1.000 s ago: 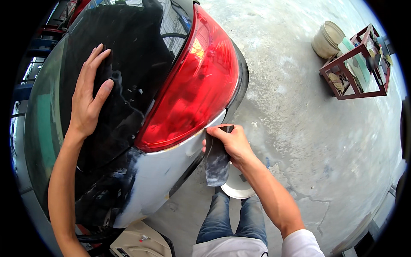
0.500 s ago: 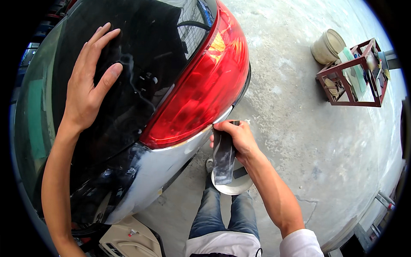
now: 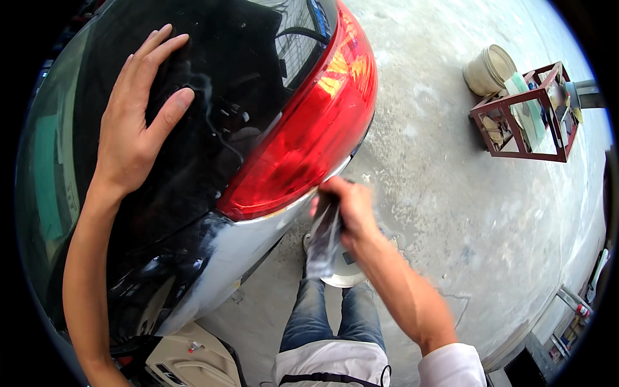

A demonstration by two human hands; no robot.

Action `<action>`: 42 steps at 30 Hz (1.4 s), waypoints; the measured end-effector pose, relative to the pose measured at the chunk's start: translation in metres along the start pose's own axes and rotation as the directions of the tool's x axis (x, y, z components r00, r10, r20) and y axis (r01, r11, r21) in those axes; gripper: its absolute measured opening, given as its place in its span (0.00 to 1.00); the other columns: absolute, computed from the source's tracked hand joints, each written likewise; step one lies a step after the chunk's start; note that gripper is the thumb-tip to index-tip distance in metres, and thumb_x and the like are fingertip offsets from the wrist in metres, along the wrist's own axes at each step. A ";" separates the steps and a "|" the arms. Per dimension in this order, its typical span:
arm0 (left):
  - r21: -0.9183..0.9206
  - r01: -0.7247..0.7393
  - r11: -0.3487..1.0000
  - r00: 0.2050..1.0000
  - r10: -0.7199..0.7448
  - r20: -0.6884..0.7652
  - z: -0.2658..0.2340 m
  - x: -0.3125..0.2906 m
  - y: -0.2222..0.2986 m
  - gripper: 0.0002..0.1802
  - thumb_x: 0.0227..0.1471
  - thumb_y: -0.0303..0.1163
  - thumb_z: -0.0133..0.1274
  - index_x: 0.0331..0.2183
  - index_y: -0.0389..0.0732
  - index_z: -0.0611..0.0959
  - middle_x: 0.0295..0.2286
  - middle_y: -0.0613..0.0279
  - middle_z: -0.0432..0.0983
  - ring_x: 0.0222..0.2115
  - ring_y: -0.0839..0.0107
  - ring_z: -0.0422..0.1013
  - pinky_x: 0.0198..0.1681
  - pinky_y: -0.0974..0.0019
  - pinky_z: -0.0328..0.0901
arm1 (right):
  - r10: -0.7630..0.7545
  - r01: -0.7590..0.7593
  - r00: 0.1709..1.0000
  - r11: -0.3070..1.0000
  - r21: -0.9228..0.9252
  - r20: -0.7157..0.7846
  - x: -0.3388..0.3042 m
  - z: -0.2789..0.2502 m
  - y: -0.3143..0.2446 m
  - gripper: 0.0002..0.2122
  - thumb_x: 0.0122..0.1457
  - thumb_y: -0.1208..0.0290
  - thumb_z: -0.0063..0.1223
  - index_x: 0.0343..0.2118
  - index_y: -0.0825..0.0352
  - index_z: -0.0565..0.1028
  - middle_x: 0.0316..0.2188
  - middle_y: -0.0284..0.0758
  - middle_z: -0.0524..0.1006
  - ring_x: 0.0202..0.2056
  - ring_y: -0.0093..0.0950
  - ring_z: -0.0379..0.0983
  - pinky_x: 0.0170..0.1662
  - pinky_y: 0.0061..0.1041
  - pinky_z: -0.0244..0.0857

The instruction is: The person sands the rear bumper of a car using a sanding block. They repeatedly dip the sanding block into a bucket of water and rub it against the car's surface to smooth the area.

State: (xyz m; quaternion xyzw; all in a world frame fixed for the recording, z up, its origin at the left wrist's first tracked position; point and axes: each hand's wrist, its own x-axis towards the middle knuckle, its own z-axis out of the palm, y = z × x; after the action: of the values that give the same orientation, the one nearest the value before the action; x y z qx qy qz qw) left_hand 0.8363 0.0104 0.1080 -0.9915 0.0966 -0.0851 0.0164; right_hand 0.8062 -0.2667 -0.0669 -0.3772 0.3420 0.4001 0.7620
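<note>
My left hand (image 3: pixel 132 132) lies on the glossy black rear of a car (image 3: pixel 216 39), fingers stretched out and thumb apart, holding nothing. My right hand (image 3: pixel 356 209) grips the upper end of a dark grey strip of sandpaper (image 3: pixel 324 248), blurred by motion. This hand is close beside the lower edge of the red taillight (image 3: pixel 306 145), by the pale, whitish bodywork (image 3: pixel 235 248) under it. The sandpaper hangs down from my fingers, partly in front of a white round bucket (image 3: pixel 345 281). Blur hides whether the sandpaper touches the bodywork.
Out on the concrete floor (image 3: pixel 419 193), a dirty beige pail (image 3: pixel 487 72) stands next to a dark red metal frame (image 3: pixel 529 155) holding assorted items. A beige car door panel (image 3: pixel 190 361) is low on the left. Metal racks or fittings (image 3: pixel 574 300) line the right edge.
My right hand has shifted slightly left and up, the sandpaper tilting with it and blurring. My left hand stays on the black bodywork. The whole view has shifted a little.
</note>
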 end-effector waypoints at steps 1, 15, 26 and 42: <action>-0.001 0.002 1.000 1.000 -0.002 0.001 0.002 0.000 0.001 0.35 0.62 0.52 0.49 0.66 0.48 0.71 0.69 0.56 0.59 0.70 0.53 0.53 0.72 0.48 0.48 | 0.035 -0.034 0.998 0.999 -0.018 0.050 -0.012 0.008 0.009 0.05 0.58 0.77 0.55 0.30 0.74 0.76 0.20 0.41 0.79 0.19 0.31 0.79 0.24 0.32 0.75; -0.012 0.031 0.999 0.999 -0.031 0.011 -0.001 0.001 0.006 0.35 0.61 0.51 0.50 0.65 0.48 0.70 0.69 0.57 0.58 0.71 0.54 0.52 0.73 0.48 0.47 | -0.043 0.041 0.997 0.999 0.020 0.068 0.011 -0.017 0.000 0.06 0.59 0.77 0.55 0.28 0.75 0.78 0.22 0.42 0.81 0.22 0.32 0.80 0.26 0.33 0.76; -0.042 0.018 0.999 0.999 -0.020 -0.029 0.005 0.002 0.003 0.33 0.62 0.52 0.51 0.64 0.49 0.73 0.68 0.56 0.61 0.68 0.53 0.58 0.70 0.49 0.53 | -0.050 0.040 0.994 0.994 0.102 0.096 -0.012 0.002 0.021 0.05 0.59 0.77 0.57 0.29 0.74 0.78 0.23 0.42 0.81 0.23 0.31 0.80 0.28 0.31 0.76; 0.017 -0.006 1.000 1.000 0.006 -0.010 0.007 0.003 -0.001 0.33 0.63 0.52 0.49 0.65 0.49 0.72 0.68 0.55 0.60 0.70 0.54 0.55 0.71 0.48 0.51 | 0.004 -0.005 0.986 1.000 0.010 0.165 0.008 -0.022 0.003 0.04 0.56 0.77 0.62 0.28 0.73 0.81 0.24 0.37 0.82 0.21 0.26 0.77 0.26 0.27 0.72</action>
State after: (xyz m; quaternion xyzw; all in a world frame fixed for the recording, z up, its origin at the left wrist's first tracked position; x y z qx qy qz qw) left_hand 0.8408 0.0110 0.1021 -0.9906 0.0992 -0.0907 0.0245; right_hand 0.8028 -0.2816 -0.0853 -0.3379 0.2805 0.4300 0.7888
